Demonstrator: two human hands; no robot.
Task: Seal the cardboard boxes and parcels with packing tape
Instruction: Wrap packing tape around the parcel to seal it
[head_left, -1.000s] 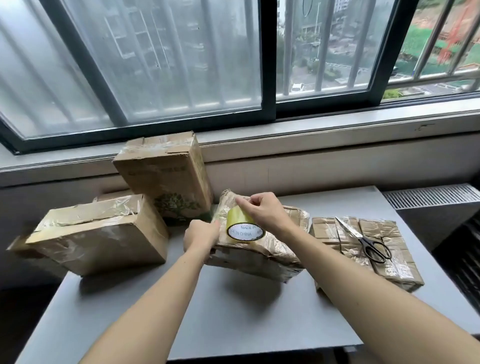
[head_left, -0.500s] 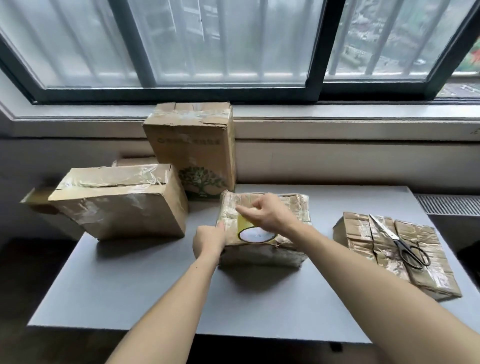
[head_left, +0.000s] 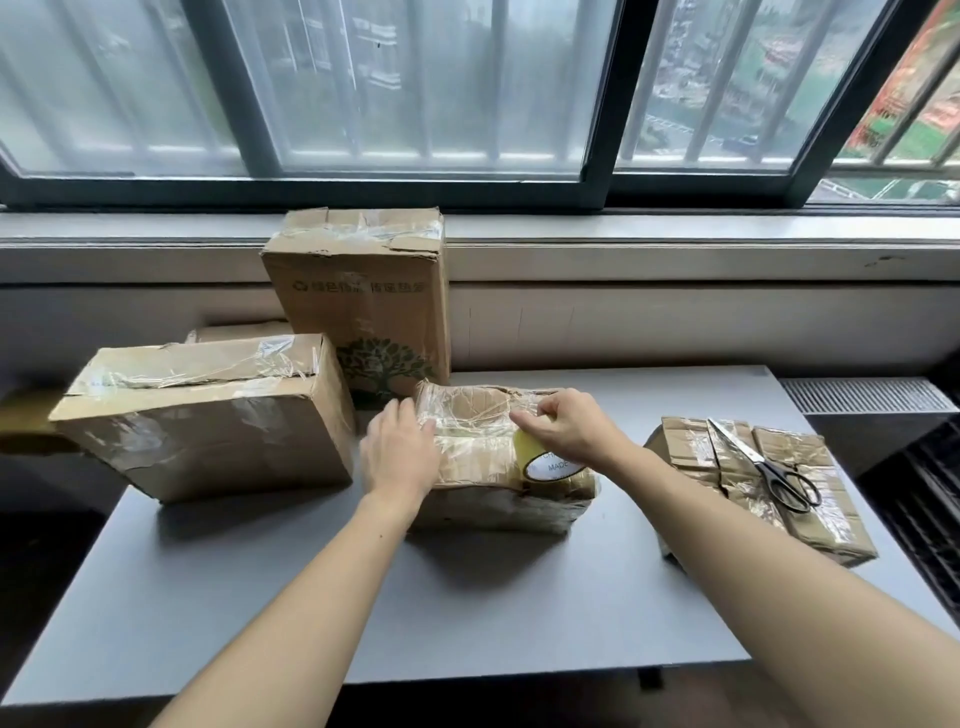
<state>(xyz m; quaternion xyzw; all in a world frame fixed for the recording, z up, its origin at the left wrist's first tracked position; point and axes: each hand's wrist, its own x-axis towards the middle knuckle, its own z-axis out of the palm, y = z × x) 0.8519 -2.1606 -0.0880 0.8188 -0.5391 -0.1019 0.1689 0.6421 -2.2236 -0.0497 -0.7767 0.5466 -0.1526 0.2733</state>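
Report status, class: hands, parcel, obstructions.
Left hand flat on the middle parcel. Right hand grips the tape roll on top. Scissors on the right parcel, out of the way.

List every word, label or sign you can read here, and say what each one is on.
"MADE": on the white core label of the tape roll. The line above it seems to start "CH", and the rest is cut off at the right hand.
A recycling symbol and a row of Chinese characters are printed on the tall box, too blurred to read.
No other legible text.
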